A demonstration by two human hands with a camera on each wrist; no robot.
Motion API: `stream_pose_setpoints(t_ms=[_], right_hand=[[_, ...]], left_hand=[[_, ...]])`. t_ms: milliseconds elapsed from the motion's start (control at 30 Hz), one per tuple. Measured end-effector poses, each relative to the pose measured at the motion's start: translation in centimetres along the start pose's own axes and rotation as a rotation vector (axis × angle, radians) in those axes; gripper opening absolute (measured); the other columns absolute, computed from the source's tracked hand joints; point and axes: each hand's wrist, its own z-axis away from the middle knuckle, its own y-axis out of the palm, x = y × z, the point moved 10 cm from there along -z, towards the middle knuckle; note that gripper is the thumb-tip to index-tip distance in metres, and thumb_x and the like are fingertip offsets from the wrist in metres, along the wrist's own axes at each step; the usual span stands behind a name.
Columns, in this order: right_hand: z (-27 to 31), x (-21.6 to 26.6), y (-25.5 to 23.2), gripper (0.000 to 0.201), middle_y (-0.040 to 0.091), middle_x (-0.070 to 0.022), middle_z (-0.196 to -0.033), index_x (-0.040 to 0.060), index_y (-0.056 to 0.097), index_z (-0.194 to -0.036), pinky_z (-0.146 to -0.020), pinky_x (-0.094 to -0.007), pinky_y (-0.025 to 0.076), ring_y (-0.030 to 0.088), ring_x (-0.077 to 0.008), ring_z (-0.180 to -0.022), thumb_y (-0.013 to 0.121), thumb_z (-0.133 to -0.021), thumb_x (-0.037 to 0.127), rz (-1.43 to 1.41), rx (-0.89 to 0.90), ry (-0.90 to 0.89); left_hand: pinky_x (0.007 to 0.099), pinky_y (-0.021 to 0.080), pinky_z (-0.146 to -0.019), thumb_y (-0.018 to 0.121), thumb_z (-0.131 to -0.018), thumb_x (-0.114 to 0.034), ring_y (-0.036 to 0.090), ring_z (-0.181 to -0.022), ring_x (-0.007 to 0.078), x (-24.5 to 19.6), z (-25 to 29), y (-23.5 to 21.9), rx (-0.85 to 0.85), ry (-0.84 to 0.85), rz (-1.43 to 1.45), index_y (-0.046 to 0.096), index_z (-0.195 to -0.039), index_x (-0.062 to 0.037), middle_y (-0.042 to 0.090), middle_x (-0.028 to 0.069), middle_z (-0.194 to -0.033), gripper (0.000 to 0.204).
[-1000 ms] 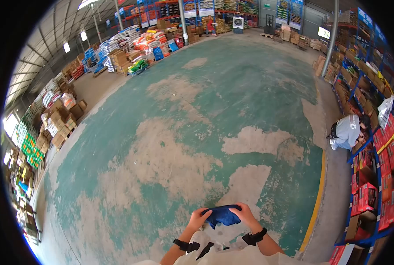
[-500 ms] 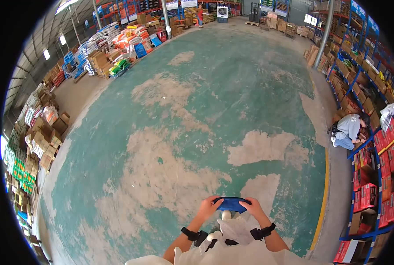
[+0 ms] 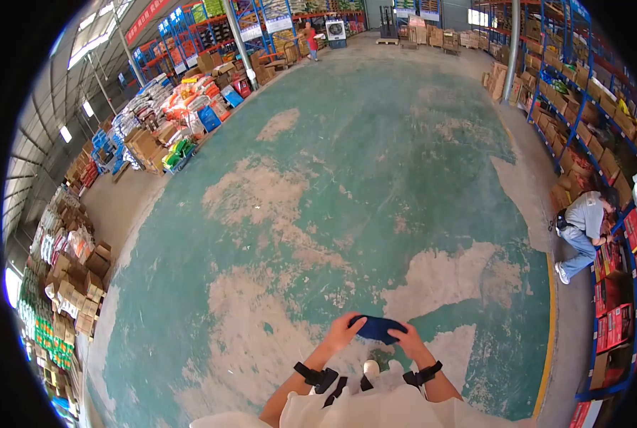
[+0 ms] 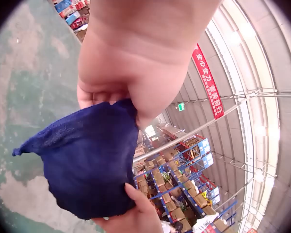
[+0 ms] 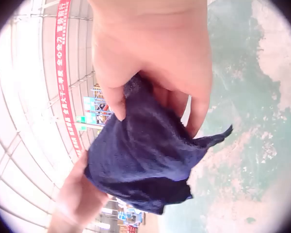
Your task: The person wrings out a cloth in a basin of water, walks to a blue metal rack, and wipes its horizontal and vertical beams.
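Note:
A dark blue cloth [image 3: 378, 329] is stretched between the two hands in front of the body, out over the floor. My left hand [image 3: 341, 331] pinches its left end, thumb on the near face and fingers behind. The right hand [image 3: 408, 344] grips the other end a little lower, so the cloth slants down to the right. In the left wrist view the cloth [image 4: 89, 160] looks folded, with a pointed corner sticking out to the side. The right wrist view shows it creased, with ragged lower edges [image 5: 177, 199] hanging loose.
Green floor [image 3: 361, 178] with worn bare patches spreads ahead. A yellow line [image 3: 547, 335] runs along the right, beside blue shelving [image 3: 597, 357] with red boxes. Someone in a grey top [image 3: 586, 217] bends at those shelves. Stacked sacks and cartons [image 3: 147, 146] line the left side.
The cloth has gone from a drooping bunch to a flatter band, now tilted down at its right end. My view has turned to the right. The person by the shelves has risen from a crouch.

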Motion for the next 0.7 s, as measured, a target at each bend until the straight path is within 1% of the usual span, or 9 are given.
stream_pose_setpoints(t_ms=[67, 167, 233, 333, 367, 433, 533, 633, 700], right_hand=[[-4.1, 3.7, 1.5, 0.029, 0.063, -0.0059, -0.098, 0.0003, 0.059, -0.107, -0.074, -0.0288, 0.050, 0.060, -0.0150, -0.088, 0.067, -0.082, 0.011, -0.034, -0.022, -0.010], [-11.5, 8.0, 2.6, 0.024, 0.063, -0.0041, -0.093, 0.0009, 0.059, -0.102, -0.072, -0.0263, 0.048, 0.059, -0.0123, -0.085, 0.067, -0.083, 0.014, 0.043, -0.004, -0.071], [-16.5, 10.8, 3.8, 0.023, 0.063, -0.0032, -0.091, 0.0010, 0.059, -0.100, -0.071, -0.0251, 0.047, 0.059, -0.0112, -0.083, 0.067, -0.083, 0.014, 0.093, 0.042, -0.130], [-24.2, 14.6, 5.2, 0.023, 0.062, -0.0015, -0.084, 0.0006, 0.060, -0.097, -0.065, -0.0234, 0.046, 0.057, -0.0095, -0.076, 0.068, -0.082, 0.015, 0.198, -0.005, -0.210], [-26.8, 15.5, 5.6, 0.023, 0.063, -0.0019, -0.085, 0.0004, 0.060, -0.098, -0.066, -0.0236, 0.046, 0.058, -0.0096, -0.076, 0.068, -0.082, 0.015, 0.159, -0.026, -0.190], [-31.4, 17.4, 6.8, 0.024, 0.063, -0.0026, -0.086, 0.0001, 0.060, -0.099, -0.068, -0.0241, 0.046, 0.058, -0.0099, -0.078, 0.068, -0.082, 0.015, 0.080, -0.071, -0.141], [-38.5, 21.5, 8.8, 0.024, 0.064, -0.0038, -0.090, 0.0003, 0.060, -0.101, -0.074, -0.0252, 0.047, 0.059, -0.0115, -0.084, 0.067, -0.082, 0.013, 0.035, -0.121, -0.097], [-45.0, 26.9, 9.9, 0.024, 0.065, -0.0048, -0.091, -0.0001, 0.060, -0.102, -0.076, -0.0261, 0.048, 0.060, -0.0122, -0.085, 0.067, -0.082, 0.013, 0.086, -0.172, -0.112], [-48.6, 30.3, 9.9, 0.024, 0.064, -0.0050, -0.091, 0.0000, 0.060, -0.102, -0.076, -0.0261, 0.048, 0.060, -0.0124, -0.084, 0.067, -0.083, 0.012, 0.097, -0.158, -0.115]], left_hand=[[0.0265, 0.046, -0.061, 0.063, -0.087, -0.022, 0.056, -0.067, 0.0117, 0.7, -3.8, -2.7, 0.005, -0.051, -0.004, 0.061, -0.102, -0.0009, 0.062, 0.0066, -0.076, 0.026], [0.0262, 0.046, -0.062, 0.064, -0.086, -0.022, 0.057, -0.069, 0.0113, 3.3, -10.1, -6.3, -0.009, -0.021, 0.006, 0.061, -0.103, -0.0015, 0.062, 0.0075, -0.078, 0.027], [0.0275, 0.048, -0.065, 0.066, -0.084, -0.022, 0.060, -0.071, 0.0136, 5.8, -14.4, -8.6, -0.005, -0.057, -0.035, 0.061, -0.104, -0.0019, 0.064, 0.0085, -0.082, 0.029], [0.0292, 0.049, -0.067, 0.069, -0.081, -0.025, 0.062, -0.072, 0.0175, 7.7, -21.8, -12.2, 0.023, -0.024, -0.122, 0.060, -0.108, -0.0026, 0.065, 0.0100, -0.086, 0.036], [0.0294, 0.049, -0.067, 0.070, -0.080, -0.026, 0.062, -0.072, 0.0181, 8.6, -24.6, -13.1, 0.063, -0.068, -0.089, 0.060, -0.108, -0.0027, 0.065, 0.0106, -0.086, 0.038], [0.0296, 0.049, -0.067, 0.072, -0.078, -0.028, 0.062, -0.073, 0.0193, 8.7, -29.8, -15.3, 0.147, -0.164, -0.020, 0.061, -0.109, -0.0028, 0.065, 0.0117, -0.085, 0.041], [0.0308, 0.049, -0.068, 0.074, -0.075, -0.027, 0.063, -0.075, 0.0220, 8.0, -38.7, -19.3, 0.164, -0.148, -0.076, 0.062, -0.106, -0.0026, 0.065, 0.0126, -0.086, 0.041], [0.0326, 0.050, -0.069, 0.076, -0.072, -0.028, 0.064, -0.078, 0.0238, 4.5, -47.3, -22.1, 0.195, -0.025, -0.132, 0.063, -0.104, -0.0027, 0.066, 0.0131, -0.087, 0.042], [0.0335, 0.050, -0.071, 0.076, -0.071, -0.030, 0.065, -0.080, 0.0245, 4.6, -52.5, -22.1, 0.286, -0.003, -0.120, 0.063, -0.104, -0.0029, 0.066, 0.0136, -0.088, 0.045]])
